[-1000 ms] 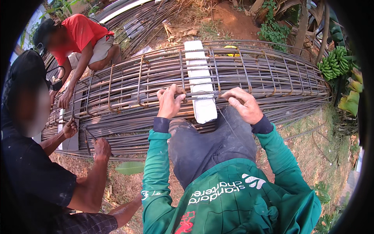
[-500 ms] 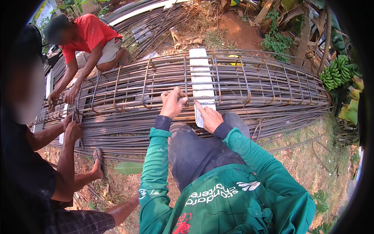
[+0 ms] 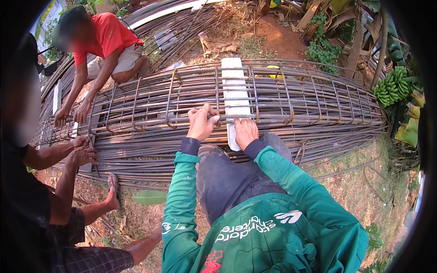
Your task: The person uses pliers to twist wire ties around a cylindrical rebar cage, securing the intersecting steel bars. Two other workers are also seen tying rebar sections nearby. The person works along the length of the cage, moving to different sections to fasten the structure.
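A long rebar cage [image 3: 193, 91] of rusty bars and square stirrups lies across the scene in front of me. My left hand [image 3: 200, 123] is closed on rebar at the cage's near edge, its fingers curled beside a stirrup [image 3: 216, 93]. To its right, my right hand [image 3: 246, 132] has its fingers bent over the near long bar, in front of a white board [image 3: 236, 91]. Whatever small thing may sit between my left fingers is hidden. Below the cage lies a dense layer of loose steel bars [image 3: 150, 154].
At the left, a person in a red shirt [image 3: 109, 36] squats behind the cage, hands on it. Nearer, a person in dark clothes [image 3: 27, 195] also works at the cage. More bars [image 3: 168, 18] lie beyond. Green bananas [image 3: 391, 86] hang at the right.
My right hand has turned from a pointing index finger to curled fingers over the bar. My left hand stays put. The two people's hands have shifted slightly at the left.
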A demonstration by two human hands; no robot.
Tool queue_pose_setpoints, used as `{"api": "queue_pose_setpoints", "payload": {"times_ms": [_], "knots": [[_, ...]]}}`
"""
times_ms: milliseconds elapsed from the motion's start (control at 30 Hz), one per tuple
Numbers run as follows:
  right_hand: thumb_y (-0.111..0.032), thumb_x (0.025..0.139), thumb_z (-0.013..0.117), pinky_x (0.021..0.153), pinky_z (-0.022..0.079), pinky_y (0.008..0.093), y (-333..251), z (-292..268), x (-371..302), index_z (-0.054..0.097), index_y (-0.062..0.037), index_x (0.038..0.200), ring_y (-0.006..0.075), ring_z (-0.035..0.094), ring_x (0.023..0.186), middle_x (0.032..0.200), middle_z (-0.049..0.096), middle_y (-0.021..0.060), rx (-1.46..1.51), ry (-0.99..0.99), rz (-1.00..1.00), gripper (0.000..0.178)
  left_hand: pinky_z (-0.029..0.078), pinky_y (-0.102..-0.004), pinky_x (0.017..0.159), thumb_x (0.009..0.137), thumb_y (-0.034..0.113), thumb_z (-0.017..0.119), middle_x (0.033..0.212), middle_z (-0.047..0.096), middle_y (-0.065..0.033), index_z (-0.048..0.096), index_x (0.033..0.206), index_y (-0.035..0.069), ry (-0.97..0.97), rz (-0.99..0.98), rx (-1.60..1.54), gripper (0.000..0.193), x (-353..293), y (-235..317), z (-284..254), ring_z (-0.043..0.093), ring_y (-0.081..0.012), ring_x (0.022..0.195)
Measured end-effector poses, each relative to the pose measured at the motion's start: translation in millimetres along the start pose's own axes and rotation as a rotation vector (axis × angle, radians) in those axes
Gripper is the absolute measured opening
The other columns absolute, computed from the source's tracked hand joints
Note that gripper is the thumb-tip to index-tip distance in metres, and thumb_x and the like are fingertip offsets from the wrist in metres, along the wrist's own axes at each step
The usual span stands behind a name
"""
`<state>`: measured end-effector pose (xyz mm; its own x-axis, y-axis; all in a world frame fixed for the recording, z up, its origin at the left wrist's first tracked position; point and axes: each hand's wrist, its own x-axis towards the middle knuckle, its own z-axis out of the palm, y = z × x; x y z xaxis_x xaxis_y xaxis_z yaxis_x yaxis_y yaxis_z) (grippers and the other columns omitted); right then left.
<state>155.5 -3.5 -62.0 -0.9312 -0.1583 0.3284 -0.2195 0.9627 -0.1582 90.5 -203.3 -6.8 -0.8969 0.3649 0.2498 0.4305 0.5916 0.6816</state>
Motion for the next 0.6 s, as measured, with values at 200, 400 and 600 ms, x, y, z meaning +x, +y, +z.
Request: {"api": "queue_pose_setpoints", "payload": {"times_ms": [200, 400, 600], "knots": [[-0.011, 0.08, 0.061, 0.086, 0.041, 0.0478, -59.4, -55.5, -47.2, 0.063, -0.0033, 0.119, 0.0331, 0.056, 0.1, 0.1, 0.064, 0.0177, 0.129, -0.122, -0.038, 0.04, 0.028, -0.0422, 0.101, 0.086, 0.014, 0.072, 0.089, 0.075, -0.0029, 0.058, 0.092, 0.01, 0.129, 0.063, -0.032, 0.016, -12.1, -9.3, 4.2, 0.067, -0.0205, 0.093], [-0.014, 0.078, 0.064, 0.099, 0.033, 0.0506, -50.6, -74.3, -31.6, 0.069, -0.0068, 0.105, 0.0371, 0.048, 0.115, 0.112, 0.058, 0.0203, -0.08, 0.083, -0.144, 0.028, 0.03, -0.0418, 0.103, 0.084, 0.014, 0.074, 0.089, 0.075, -0.0015, 0.062, 0.091, 0.011, 0.201, 0.1, -0.028, 0.015, -8.6, -5.7, 7.8, 0.066, -0.0204, 0.096], [-0.012, 0.078, 0.064, 0.107, 0.03, 0.0543, -54.2, -79.1, -27.0, 0.071, -0.007, 0.102, 0.0353, 0.052, 0.119, 0.107, 0.063, 0.0167, -0.079, 0.121, -0.177, 0.025, 0.03, -0.0401, 0.102, 0.084, 0.014, 0.073, 0.084, 0.074, -0.0046, 0.063, 0.091, 0.01, 0.205, 0.103, 0.011, 0.013, -8.2, -11.5, 8.1, 0.065, -0.0217, 0.094]]}}
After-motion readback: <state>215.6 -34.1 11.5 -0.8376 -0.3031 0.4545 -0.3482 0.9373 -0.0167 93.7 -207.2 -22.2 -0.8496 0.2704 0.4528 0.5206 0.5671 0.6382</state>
